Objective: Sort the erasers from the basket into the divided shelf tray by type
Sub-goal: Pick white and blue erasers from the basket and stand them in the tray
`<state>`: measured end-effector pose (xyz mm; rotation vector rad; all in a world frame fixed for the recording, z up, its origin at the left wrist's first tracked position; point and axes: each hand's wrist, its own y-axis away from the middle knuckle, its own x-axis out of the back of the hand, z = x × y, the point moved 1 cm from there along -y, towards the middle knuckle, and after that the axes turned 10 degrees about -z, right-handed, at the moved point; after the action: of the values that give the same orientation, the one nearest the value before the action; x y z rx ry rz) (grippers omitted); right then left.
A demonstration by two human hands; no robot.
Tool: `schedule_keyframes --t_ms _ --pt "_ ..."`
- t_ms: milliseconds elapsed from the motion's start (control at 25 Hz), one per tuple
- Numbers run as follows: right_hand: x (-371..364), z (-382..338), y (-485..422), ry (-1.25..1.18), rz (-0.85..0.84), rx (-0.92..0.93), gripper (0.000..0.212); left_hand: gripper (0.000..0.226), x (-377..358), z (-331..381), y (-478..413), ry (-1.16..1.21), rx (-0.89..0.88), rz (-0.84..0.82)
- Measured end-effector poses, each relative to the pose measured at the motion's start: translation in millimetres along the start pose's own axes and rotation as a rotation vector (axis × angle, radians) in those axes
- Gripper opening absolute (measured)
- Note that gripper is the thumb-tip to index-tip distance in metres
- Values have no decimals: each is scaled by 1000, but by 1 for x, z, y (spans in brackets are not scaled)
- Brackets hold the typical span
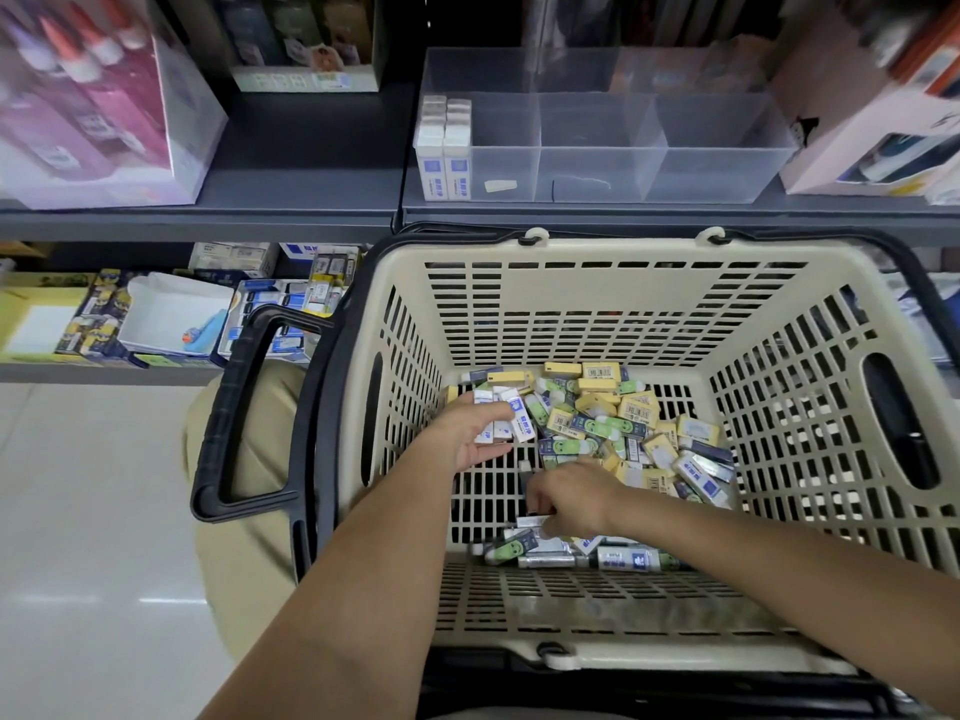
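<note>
A cream slotted basket holds a loose pile of erasers: yellow-sleeved, green-faced and white-and-blue ones. My left hand is inside the basket at the left, shut on several white-and-blue erasers. My right hand is lower in the basket, fingers pinched on a small white eraser near the front heap. On the shelf above stands the clear divided tray. Its left compartment holds two rows of upright white-and-blue erasers; the other compartments look bare.
The basket's black handle hangs off its left side. A pink glue-bottle box sits at the shelf's left, another box right of the tray. The lower shelf holds stationery boxes. Pale floor lies at left.
</note>
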<state>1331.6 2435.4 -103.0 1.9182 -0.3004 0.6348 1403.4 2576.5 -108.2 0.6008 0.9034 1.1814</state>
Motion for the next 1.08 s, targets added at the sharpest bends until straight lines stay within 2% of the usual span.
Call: schedule_keyframes --t_ms 200,320,440,560,640,720,840,1000,1080 --pt "-5 -7 -5 232 -15 -66 45 24 -3 3 2 -53 13 -35" --pt "0 -10 -4 252 15 -23 36 25 -3 4 3 -74 4 -46" --pt "17 5 12 -20 52 48 30 30 -2 5 2 -170 13 -49" --pt "42 29 33 -428 153 107 25 42 -2 6 3 -305 51 -36" --pt "57 39 42 -655 216 133 28 49 -6 8 5 -317 120 -121" --pt "68 42 48 -832 282 167 30 33 -11 12 8 -288 174 -252" --pt "84 44 57 -1013 363 217 29 5 -19 22 16 -201 162 -406" --pt "100 46 66 -1090 323 301 37 22 -33 33 25 -190 106 -522" --pt "104 47 67 -1102 361 285 42 22 -41 39 30 -172 39 -529"
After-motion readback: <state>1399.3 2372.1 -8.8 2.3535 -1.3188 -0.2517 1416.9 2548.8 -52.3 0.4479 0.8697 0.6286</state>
